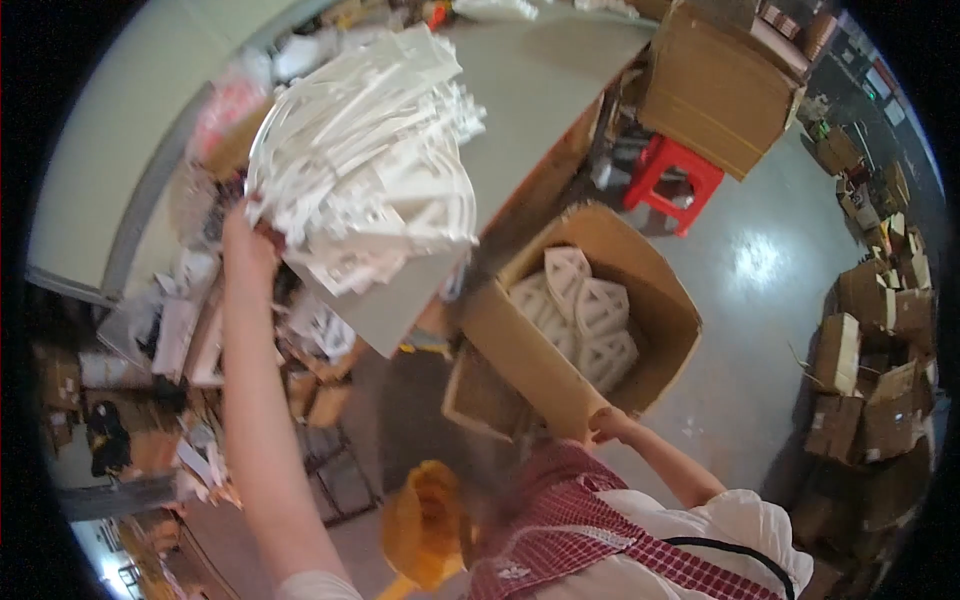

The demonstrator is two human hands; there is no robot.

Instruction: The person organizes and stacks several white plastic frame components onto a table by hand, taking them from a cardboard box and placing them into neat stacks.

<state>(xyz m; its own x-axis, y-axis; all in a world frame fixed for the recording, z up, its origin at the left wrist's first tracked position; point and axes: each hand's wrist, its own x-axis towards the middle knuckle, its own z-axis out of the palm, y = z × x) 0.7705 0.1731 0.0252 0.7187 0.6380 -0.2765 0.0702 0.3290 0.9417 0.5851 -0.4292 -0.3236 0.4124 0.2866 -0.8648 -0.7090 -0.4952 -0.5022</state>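
Observation:
A large heap of flat white openwork pieces, many of them fan-shaped, lies on the grey tabletop at the upper left. My left hand reaches to the near left edge of this heap and touches it; its fingers are mostly hidden among the pieces. To the right of the table stands an open cardboard box with several similar white fan-shaped pieces inside. My right hand is closed on the near rim of that box, close to my checked apron.
A red plastic stool carries another cardboard box beyond the open one. Plastic bags and scraps lie left of the table. A yellow container sits low, near me. Cardboard boxes pile up along the right.

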